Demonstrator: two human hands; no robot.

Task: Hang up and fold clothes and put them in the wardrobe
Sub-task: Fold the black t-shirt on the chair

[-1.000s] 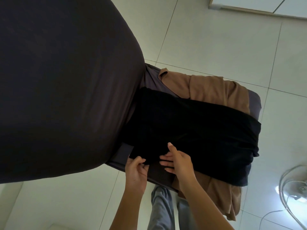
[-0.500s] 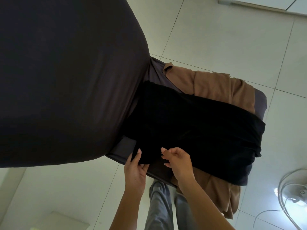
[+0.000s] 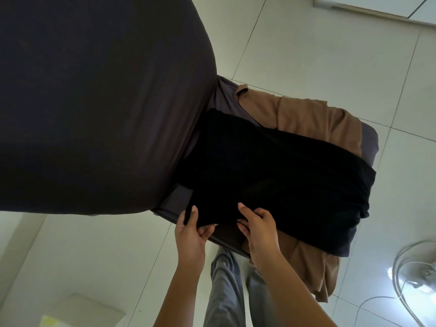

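The big dark chair back [image 3: 94, 102] fills the left of the view, pale tiled floor [image 3: 306, 43] all around it. Across the grey-covered seat [image 3: 179, 197] lies the black garment [image 3: 283, 173], stretched from the chair back out to the far right edge and drooping over it. Under it sits a tan garment [image 3: 306, 119], showing above and spilling off the near side. Both hands are at the black garment's near left end. The left hand [image 3: 191, 232] has its grip clamped on the corner, fingers on top, thumb curled beneath. The right hand [image 3: 262, 227] is just beside it, grip closed on the hem. Grey trousers [image 3: 226, 291] below, a fan [image 3: 415, 272] at lower right.
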